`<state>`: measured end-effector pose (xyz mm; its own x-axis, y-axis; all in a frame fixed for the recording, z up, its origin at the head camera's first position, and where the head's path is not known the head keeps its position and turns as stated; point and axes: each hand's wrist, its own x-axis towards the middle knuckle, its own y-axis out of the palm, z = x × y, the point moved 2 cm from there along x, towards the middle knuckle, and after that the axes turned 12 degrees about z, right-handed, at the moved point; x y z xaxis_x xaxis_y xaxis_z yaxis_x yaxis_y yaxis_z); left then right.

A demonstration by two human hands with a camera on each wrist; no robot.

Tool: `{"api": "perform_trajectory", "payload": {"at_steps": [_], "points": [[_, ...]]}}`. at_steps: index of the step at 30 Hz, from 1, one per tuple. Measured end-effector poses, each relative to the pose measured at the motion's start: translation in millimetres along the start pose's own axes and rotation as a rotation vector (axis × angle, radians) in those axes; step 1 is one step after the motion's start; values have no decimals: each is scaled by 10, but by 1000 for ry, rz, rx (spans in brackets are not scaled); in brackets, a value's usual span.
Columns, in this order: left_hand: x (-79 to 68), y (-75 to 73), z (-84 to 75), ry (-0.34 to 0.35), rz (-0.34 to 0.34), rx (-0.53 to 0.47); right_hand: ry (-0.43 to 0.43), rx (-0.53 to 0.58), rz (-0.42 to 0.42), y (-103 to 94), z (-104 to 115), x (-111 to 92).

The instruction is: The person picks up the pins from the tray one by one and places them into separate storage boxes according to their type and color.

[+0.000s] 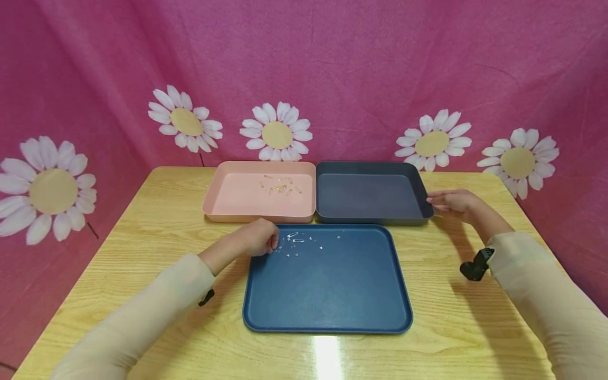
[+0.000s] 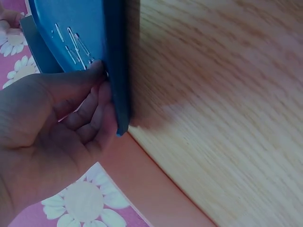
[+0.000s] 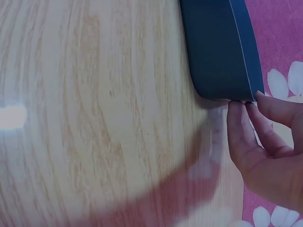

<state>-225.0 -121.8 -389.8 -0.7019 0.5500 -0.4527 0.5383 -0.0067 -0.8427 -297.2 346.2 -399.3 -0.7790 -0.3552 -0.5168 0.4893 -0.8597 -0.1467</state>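
Note:
My left hand [image 1: 263, 238] is at the far left corner of a blue tray [image 1: 332, 285]. Its fingers are curled, and in the left wrist view the thumb and index fingertips [image 2: 98, 67] meet inside the rim beside several silver safety pins [image 2: 71, 38]. I cannot tell whether a pin is between them. My right hand [image 1: 453, 203] touches the right end of a dark grey tray [image 1: 372, 217] with fairly straight fingers. In the right wrist view its fingertips [image 3: 235, 105] are against the outer wall, with the thumb at the rim.
A pink tray [image 1: 258, 217] with several gold safety pins [image 1: 282, 188] stands left of the dark grey tray. More small silver pieces [image 1: 320, 247] lie along the blue tray's far side. The wooden table [image 1: 157, 232] ends at a pink flowered cloth [image 1: 351, 95].

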Motion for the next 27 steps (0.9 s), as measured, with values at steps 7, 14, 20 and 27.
{"api": "perform_trajectory", "payload": {"at_steps": [7, 14, 20, 27], "points": [[-1, -4, -23, -19, 72, -11, 5, 136, 88, -55, -23, 22], [-18, -9, -15, 15, 93, -29, 6, 149, 106, -39, -3, 24], [-36, -88, -42, 84, 57, -54, -4, 144, 75, -25, 9, 21], [-10, -159, -126, 110, 56, -133, 21, 47, 36, -23, 10, -11]]}}
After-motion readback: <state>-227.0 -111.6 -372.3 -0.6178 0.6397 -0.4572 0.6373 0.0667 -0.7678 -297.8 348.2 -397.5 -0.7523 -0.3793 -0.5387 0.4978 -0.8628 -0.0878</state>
